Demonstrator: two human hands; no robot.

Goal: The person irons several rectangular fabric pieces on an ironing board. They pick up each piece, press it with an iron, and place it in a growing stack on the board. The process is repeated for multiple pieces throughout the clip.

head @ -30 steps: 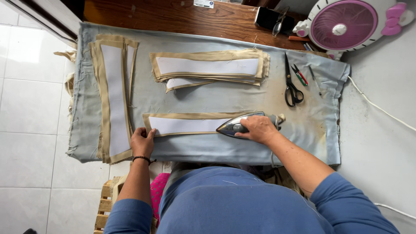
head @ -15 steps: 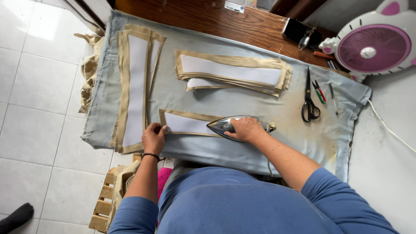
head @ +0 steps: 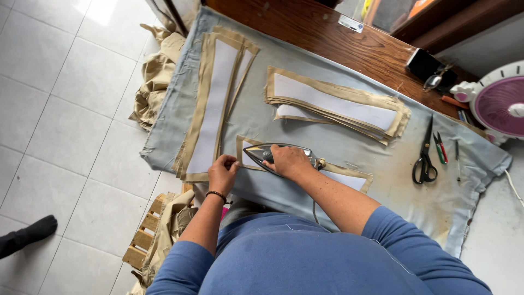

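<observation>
The right hand [head: 290, 161] is closed around the handle of an iron [head: 273, 154], which rests flat on a tan strip [head: 349, 176] with a white facing. The iron's pointed nose lies toward the left hand [head: 222, 173], near it but not touching. The left hand is pressed down with curled fingers on the near end of that same strip, at its corner; it grips nothing that can be made out. A dark band sits on its wrist.

The strip runs out from under the iron past the right wrist, along the near edge of the grey cloth [head: 349, 147] covering the table.

Just beyond the left hand lies 1 stack [head: 214, 104] of long tan and white pieces, pointing away from the person. Beyond the right hand, well apart from it, lies a 2nd stack [head: 335, 104], set crosswise. Farther off to the right of the right arm lie scissors [head: 425, 158] and, just beside them, pens [head: 441, 148]. A fan [head: 499, 104] stands past those. Loose tan fabric [head: 155, 76] hangs off the table's end, out beyond the left hand.
</observation>
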